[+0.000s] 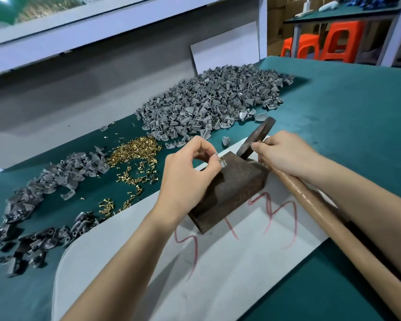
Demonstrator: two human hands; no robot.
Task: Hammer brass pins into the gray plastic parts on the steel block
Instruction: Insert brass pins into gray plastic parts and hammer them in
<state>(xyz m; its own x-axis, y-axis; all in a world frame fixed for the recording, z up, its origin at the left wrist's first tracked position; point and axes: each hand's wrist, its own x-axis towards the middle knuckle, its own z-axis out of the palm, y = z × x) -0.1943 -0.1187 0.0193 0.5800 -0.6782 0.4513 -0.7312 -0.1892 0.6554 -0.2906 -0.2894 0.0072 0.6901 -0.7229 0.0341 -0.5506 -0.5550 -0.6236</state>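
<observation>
While pins (134, 156) lie scattered, gray parts (208, 100) heap beyond.

left hand (188, 174): fingers curled, pin (220, 159) pinched between thumb and forefinger tips | right hand (287, 154): knuckles up, hammer (310, 198) gripped high on the handle, just beneath the head

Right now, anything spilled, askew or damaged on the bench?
Brass pins lie loose on the green mat, with strays trailing down to the white sheet. The steel block looks rusted brown. Nothing looks broken.
</observation>
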